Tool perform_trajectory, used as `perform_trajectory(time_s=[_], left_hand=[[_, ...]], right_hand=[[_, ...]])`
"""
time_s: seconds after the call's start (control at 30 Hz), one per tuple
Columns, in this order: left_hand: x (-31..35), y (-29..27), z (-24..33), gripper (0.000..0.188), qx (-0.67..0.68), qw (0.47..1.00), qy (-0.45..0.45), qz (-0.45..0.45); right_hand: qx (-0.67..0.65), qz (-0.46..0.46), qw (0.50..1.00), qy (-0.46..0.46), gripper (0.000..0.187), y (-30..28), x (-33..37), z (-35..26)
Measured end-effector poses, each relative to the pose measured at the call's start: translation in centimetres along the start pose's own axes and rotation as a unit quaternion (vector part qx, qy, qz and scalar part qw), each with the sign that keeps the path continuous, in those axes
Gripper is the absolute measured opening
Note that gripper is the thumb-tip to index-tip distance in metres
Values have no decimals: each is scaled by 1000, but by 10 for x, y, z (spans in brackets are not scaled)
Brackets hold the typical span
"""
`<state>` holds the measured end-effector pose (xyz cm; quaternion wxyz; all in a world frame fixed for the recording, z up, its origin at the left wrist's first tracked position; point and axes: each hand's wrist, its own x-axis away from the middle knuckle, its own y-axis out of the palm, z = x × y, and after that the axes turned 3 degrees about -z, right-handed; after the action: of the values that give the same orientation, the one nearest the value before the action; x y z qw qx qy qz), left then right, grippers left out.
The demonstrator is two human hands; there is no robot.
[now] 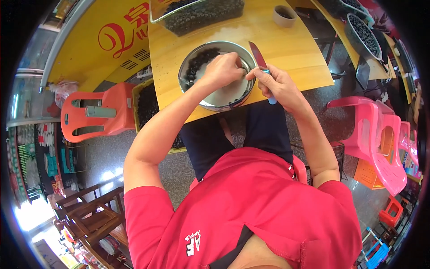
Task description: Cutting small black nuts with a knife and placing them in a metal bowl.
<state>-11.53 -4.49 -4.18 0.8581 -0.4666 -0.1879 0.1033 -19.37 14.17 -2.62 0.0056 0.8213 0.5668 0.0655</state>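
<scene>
So my left hand (225, 71) is down in the round metal bowl (220, 96), fingers curled inward. Can't tell if there's anything pinched in them, the tips are hidden. My right hand (281, 87) is wrapped round the blue handle of a knife (258, 56), blade sticking up and away from me, thumb and forefinger poking toward the left hand. The dark round fruits (195, 64) sit bunched against the bowl's far left side.

What could bite me, I reckon: both hands are crammed together at the bowl's right side, so one slip of that grip and the blade might swing into my left fingers. If the fruits are wet, worse. The bowl's also right up at the near edge of the tabletop (298, 56), so leaning on its rim could tip it into my lap.

Tabletop's plain yellowish wood. Far side has a clear bin (179, 10) heaped with more dark fruits, plus a small pale round container (284, 22). Room's cluttered: orange plastic chair (120, 103) with a grey-green cylinder (99, 111) on it to my left, pink plastic chairs (369, 127) to my right, wooden chairs (92, 219) behind left, speckled grey floor (177, 172).
</scene>
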Motion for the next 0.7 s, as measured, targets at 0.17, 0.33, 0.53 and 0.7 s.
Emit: perform_trajectory(time_s=[0.17, 0.33, 0.53, 0.7], left_hand=[[50, -31, 3, 27, 144, 984, 72, 74], [93, -34, 13, 24, 84, 976, 150, 133], [106, -24, 14, 21, 186, 947, 141, 222], [109, -6, 5, 19, 268, 911, 146, 277]], right_hand=[[-70, 19, 997, 15, 28, -2, -3, -2], [-28, 26, 999, 29, 24, 25, -12, -24], [-77, -8, 997, 18, 22, 37, -18, -20], [-246, -50, 967, 40, 21, 43, -19, -14]])
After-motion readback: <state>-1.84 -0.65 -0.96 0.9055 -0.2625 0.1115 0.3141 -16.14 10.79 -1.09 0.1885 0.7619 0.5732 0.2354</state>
